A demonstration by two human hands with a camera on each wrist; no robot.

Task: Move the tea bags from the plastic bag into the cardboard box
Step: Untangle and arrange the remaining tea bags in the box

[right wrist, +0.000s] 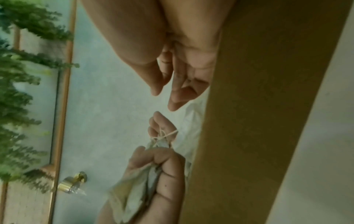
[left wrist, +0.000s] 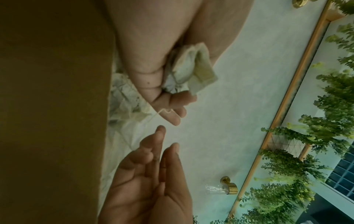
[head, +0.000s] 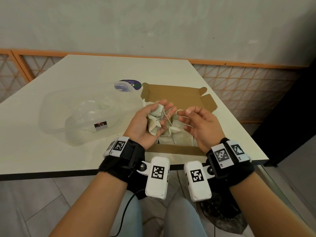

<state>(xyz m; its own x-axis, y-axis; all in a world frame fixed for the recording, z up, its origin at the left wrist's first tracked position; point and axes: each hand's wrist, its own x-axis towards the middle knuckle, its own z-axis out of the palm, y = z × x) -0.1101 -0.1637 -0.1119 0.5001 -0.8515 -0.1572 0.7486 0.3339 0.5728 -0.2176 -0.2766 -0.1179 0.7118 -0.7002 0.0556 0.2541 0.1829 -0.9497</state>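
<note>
Now my left hand point(head: 145, 124) cups crumpled pale tea bags point(head: 154, 119) above the open brown cardboard box point(head: 174, 149); my right hand point(head: 200, 127), fingers loose, must free tangled strings.

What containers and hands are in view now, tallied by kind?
Cardboard box: 1
Plastic bag: 1
Hands: 2, left hand holding a bunch of tea bags over the box, right hand with a string across its fingers
Total: 4
</note>
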